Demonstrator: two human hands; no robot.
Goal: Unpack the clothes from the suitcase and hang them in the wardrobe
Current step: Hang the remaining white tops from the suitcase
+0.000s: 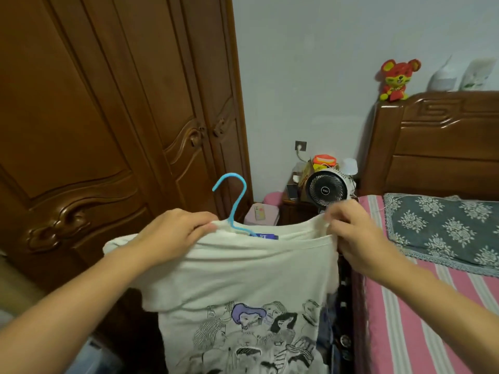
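The white T-shirt (243,287) hangs between the 2 hands, its neckline threaded by the blue hanger (234,203). The left hand (172,233) grips cloth and hanger at one shoulder; the right hand (353,236) pinches the other shoulder. It looks light, soft and floppy (likely to slide off), so better carried by the stiff hook just above the left hand toward the wardrobe (108,117), whose doors are closed.

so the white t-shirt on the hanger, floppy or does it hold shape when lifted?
Likely floppy: the white t-shirt sags and folds between both hands. Probably light. It may slide on the blue hanger, since one shoulder droops left.
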